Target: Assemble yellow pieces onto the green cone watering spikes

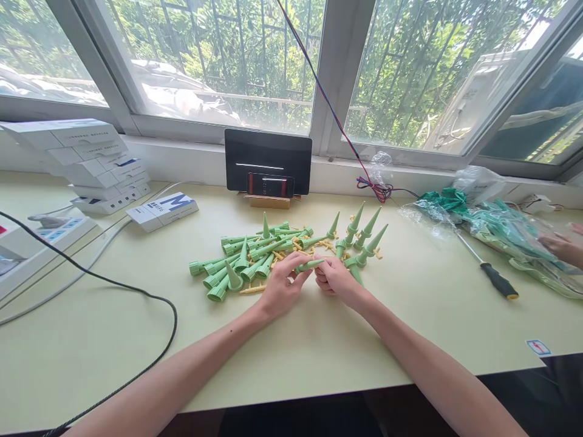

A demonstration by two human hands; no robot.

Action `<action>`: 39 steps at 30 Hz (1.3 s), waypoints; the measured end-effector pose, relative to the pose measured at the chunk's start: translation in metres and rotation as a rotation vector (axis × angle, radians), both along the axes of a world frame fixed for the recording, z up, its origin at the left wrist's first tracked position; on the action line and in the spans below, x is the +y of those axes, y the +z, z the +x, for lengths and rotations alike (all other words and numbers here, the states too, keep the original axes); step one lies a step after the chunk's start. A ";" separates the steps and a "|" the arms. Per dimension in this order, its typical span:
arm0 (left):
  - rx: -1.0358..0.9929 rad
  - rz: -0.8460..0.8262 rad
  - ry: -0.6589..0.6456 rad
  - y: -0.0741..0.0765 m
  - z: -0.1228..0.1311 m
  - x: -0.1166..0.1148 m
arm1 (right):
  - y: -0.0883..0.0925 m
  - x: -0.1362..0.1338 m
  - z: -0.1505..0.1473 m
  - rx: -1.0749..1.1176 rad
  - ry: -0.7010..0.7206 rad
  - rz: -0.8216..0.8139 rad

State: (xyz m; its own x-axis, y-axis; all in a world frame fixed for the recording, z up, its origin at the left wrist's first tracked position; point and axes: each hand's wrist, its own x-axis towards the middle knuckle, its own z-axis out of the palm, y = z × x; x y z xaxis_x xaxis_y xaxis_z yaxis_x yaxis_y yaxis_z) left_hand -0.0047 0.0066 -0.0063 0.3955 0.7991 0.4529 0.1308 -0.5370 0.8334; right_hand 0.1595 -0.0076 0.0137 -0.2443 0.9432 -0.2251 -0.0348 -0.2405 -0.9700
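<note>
My left hand (283, 288) pinches a green plastic spike (310, 264) lying sideways just above the table, its fingers closed round the thick end. My right hand (334, 279) is closed against the spike's pointed end, fingers curled; what it pinches is too small to make out. Behind both hands lies a heap of several green cone-tipped spikes (246, 258) mixed with small yellow pieces (319, 244). A few spikes (364, 233) stand upright to the right of the heap.
A tablet (268, 159) and a phone (270, 184) lean at the window sill. White boxes (98, 164) and a power strip (50, 233) sit at left, with a black cable (150, 297). A screwdriver (494, 276), plastic bags of green parts (496, 227) and another person's hand (562, 246) are at right.
</note>
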 end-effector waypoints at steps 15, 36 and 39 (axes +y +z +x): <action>0.027 0.099 0.021 0.003 0.001 -0.003 | 0.000 -0.001 0.003 0.069 0.042 -0.103; 0.018 0.127 0.003 0.002 0.000 -0.002 | 0.011 -0.005 0.003 0.085 0.064 -0.169; 0.012 0.129 -0.002 0.002 0.000 -0.002 | 0.011 -0.005 0.004 0.101 0.078 -0.178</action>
State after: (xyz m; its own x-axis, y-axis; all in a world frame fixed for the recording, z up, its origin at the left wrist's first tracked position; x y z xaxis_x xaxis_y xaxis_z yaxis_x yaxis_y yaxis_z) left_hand -0.0048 0.0044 -0.0044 0.4029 0.7338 0.5470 0.1393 -0.6398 0.7558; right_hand 0.1631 -0.0124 0.0250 -0.3445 0.8682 -0.3571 -0.1038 -0.4133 -0.9047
